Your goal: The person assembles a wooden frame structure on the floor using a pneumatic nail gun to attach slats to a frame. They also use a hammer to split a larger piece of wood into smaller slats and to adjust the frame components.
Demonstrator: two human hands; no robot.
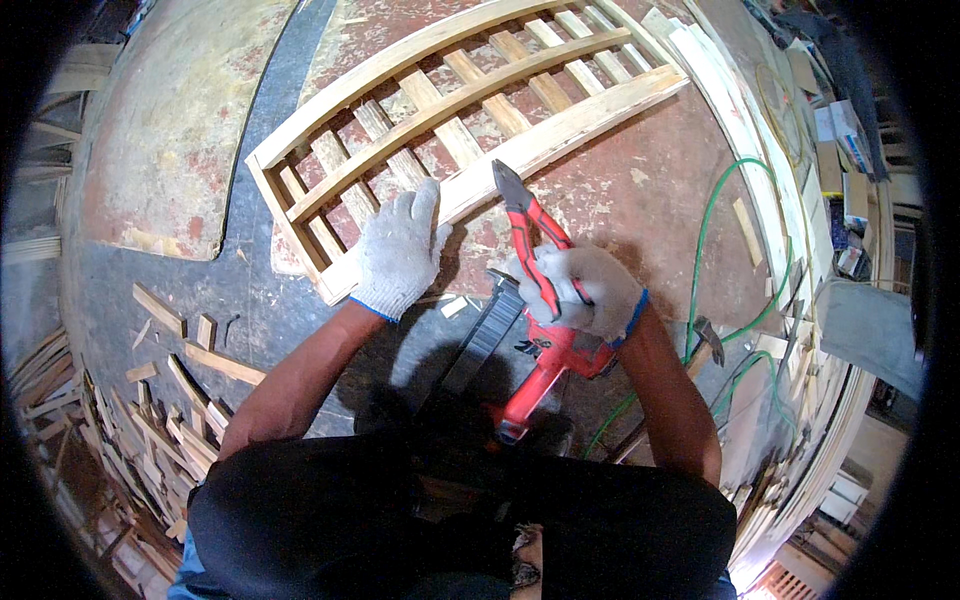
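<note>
A slatted wooden frame point(488, 150) with curved rails lies on the floor ahead of me. My left hand point(400, 245), in a white knit glove with a blue cuff, rests on its near rail close to the left end, fingers stretched out. My right hand point(590, 290), gloved alike, is closed round the red-and-black handles of pliers point(525, 215). Their dark jaws point up and away, over or against the near rail; whether they touch it I cannot tell. Below that hand is a red nail gun point(540, 375) with a dark ribbed magazine, partly covered by the glove.
Wood offcuts point(200, 365) are scattered at the left. A green hose point(698, 250) loops across the right side, near a hammer point(708, 342). Long pale boards point(735, 120) lie along the right. A worn sheet panel point(180, 130) covers the floor at the far left.
</note>
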